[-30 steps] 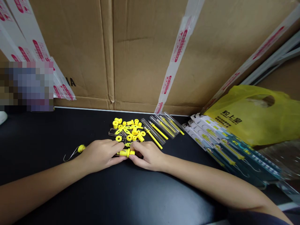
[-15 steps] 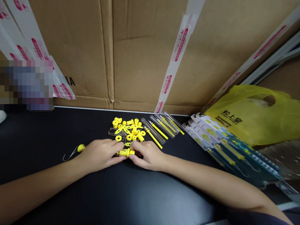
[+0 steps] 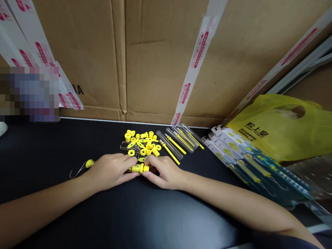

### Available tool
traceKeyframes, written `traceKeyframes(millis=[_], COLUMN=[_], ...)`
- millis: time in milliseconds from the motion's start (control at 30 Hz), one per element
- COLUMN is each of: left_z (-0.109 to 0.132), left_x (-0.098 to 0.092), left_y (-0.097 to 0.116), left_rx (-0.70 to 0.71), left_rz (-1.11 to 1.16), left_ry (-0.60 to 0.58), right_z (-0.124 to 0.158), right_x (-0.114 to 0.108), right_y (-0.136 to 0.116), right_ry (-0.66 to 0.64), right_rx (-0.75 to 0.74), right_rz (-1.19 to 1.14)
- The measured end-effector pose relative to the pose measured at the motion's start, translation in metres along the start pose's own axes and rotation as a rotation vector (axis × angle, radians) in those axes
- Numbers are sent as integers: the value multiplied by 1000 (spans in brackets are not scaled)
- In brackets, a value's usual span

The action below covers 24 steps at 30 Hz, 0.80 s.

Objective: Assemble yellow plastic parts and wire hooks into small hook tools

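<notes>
My left hand is closed around a tube-shaped spring scale with yellow ends. Its yellow collar and a bent metal hook stick out on the left side of the hand, while the middle is hidden by my palm. At the other end, a yellow cap shows between both hands. My right hand is curled with thumb and forefinger at this cap. Just beyond my fingers lies a pile of yellow caps and rings, mixed with wire hooks.
Several clear tubes with yellow rods lie right of the pile. Printed spring scale boxes are stacked at the right, beside a yellow plastic bag. A large taped cardboard box walls off the back of the black table.
Almost nothing differs. My right thumb and forefinger have shifted very slightly at the yellow cap; the left hand keeps its hold.
</notes>
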<state>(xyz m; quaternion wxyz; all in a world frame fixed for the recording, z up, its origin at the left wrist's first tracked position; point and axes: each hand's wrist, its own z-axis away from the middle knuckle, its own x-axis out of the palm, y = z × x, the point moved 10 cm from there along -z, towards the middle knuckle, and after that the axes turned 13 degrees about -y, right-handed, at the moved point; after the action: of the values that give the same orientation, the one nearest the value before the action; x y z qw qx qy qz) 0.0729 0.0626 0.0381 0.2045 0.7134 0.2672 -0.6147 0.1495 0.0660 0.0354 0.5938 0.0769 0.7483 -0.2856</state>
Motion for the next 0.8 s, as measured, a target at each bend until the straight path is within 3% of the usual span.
traceKeyframes(millis=[800], left_z=[0], left_x=[-1], left_y=[-1], left_rx=[-13], left_rz=[1], left_ry=[5], right_z=[-1], right_x=[1], right_y=[1], right_ry=[-20], right_rx=[17], right_rz=[67])
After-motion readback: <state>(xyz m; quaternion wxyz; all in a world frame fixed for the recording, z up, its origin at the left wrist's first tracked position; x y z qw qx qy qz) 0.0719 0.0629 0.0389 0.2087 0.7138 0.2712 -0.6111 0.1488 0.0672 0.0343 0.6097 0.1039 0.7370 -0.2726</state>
